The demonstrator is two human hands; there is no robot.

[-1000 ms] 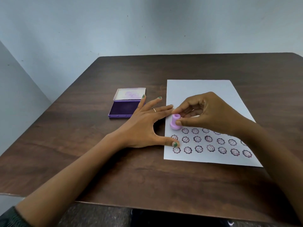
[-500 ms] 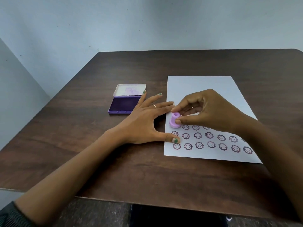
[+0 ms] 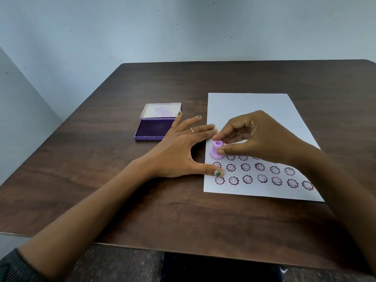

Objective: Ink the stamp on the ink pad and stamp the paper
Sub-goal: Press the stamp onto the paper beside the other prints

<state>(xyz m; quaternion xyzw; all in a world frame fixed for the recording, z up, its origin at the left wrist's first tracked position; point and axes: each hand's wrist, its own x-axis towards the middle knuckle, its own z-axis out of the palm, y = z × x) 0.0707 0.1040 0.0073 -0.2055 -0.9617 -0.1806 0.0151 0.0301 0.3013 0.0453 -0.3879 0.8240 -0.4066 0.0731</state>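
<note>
A small lilac stamp [image 3: 216,150] stands upright on the white paper [image 3: 250,104], at the left end of the third row of prints. My right hand [image 3: 254,137] pinches its stem between thumb and forefinger. My left hand [image 3: 179,151] lies flat with fingers spread, its thumb and fingertips pressing the paper's left edge. Rows of purple smiley-flower prints [image 3: 262,178] fill the paper's near part. The open purple ink pad [image 3: 154,130] sits left of the paper, with its clear lid [image 3: 160,110] folded back.
The dark wooden table [image 3: 101,180] reaches to a pale wall behind and on the left. Its near edge runs just below my forearms. The upper half of the paper carries no prints.
The stamp and both hands stay in the same spot on the paper. Only the head view has shifted slightly.
</note>
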